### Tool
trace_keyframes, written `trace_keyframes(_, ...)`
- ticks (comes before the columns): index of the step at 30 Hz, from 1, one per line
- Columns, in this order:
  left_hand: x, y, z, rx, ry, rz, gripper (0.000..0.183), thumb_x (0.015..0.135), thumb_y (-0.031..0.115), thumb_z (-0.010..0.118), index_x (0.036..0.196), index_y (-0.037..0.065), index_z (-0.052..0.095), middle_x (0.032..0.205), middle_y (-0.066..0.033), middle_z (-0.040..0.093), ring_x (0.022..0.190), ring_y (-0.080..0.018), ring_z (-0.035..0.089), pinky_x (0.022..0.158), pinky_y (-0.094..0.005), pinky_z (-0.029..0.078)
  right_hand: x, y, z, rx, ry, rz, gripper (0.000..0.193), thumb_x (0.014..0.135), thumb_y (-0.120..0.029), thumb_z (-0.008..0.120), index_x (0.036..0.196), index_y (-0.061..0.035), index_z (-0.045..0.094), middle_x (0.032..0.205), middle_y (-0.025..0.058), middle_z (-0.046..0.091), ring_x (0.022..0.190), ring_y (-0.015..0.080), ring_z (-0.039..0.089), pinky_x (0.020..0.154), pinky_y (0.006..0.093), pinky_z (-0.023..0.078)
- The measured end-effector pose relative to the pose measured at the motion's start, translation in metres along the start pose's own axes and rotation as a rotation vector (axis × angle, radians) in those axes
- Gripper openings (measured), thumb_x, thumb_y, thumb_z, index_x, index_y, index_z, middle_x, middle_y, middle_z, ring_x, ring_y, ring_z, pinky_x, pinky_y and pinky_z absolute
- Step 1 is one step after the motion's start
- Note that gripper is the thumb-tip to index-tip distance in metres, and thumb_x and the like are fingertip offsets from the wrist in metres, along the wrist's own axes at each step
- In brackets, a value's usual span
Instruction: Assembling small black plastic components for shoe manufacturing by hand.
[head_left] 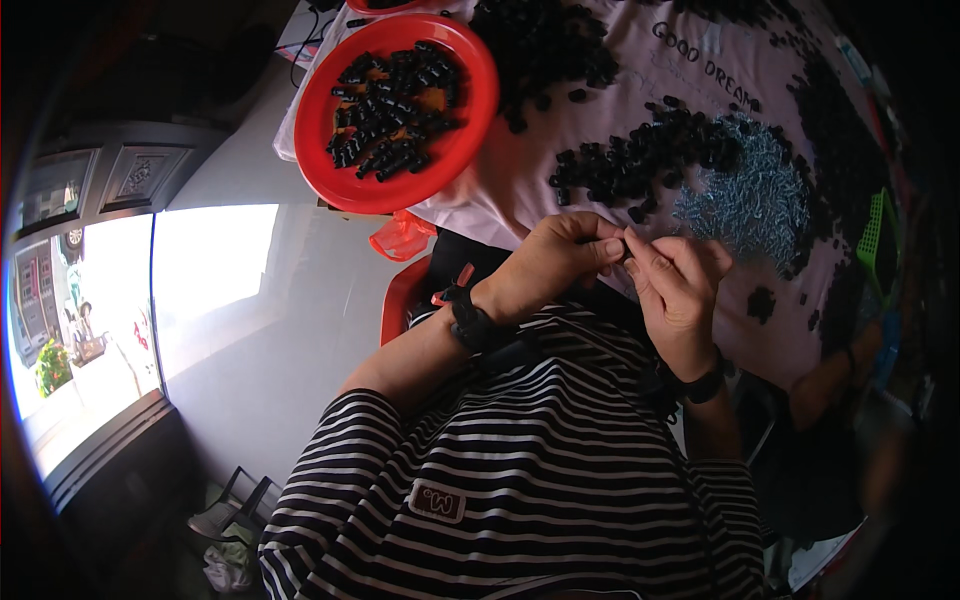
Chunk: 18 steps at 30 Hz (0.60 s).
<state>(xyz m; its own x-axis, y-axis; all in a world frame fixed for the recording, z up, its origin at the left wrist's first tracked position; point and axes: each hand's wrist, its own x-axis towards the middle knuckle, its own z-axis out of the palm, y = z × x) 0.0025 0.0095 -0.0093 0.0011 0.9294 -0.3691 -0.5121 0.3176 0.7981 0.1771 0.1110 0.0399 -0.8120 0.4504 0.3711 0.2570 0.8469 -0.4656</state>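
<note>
My left hand [563, 257] and my right hand [678, 284] meet at the near edge of the cloth-covered table. Between their fingertips is a small black plastic piece [626, 248], mostly covered by the fingers, pinched from both sides. Just beyond my hands lies a loose heap of short black plastic caps [640, 155]. Touching its right side is a pile of thin bluish metal screws [752, 205]. A round red plate [318, 118] stands to the left, bearing many longer black cylindrical pieces [395, 105].
A bigger heap of black parts [545, 50] sits at the back, and more are spread along the right side of the pale pink cloth [490, 200]. A green perforated basket [879, 245] is at the far right. Another person's arm [825, 388] reaches in there. An orange-red bag [402, 236] hangs below the plate.
</note>
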Motion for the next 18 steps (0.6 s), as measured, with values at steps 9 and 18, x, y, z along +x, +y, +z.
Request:
trace_keyframes(9,-0.006,0.01,-0.01,-0.033,0.077,0.037,0.028,0.103,0.023,0.068,0.119,0.0,0.068,0.093,0.0023,0.065,0.08,-0.0056,0.058,0.069,-0.0229,0.049,0.016,0.035,0.03,0.034,0.046,0.086,0.022,0.086,-0.015,0.081,0.107,-0.0132,0.075,0.095,0.0005,0.064,0.088,0.0194,0.059,0.088,0.0382,0.039)
trace_keyframes(18,-0.017,0.002,-0.024,-0.087,0.067,-0.009,0.029,0.103,0.026,0.068,0.119,0.003,0.069,0.096,0.0024,0.068,0.08,-0.0038,0.058,0.07,-0.0204,0.048,0.018,0.055,0.051,-0.249,0.082,-0.075,0.019,0.087,-0.013,0.078,0.105,-0.0152,0.074,0.099,-0.0009,0.062,0.088,0.0187,0.061,0.092,0.0404,0.035)
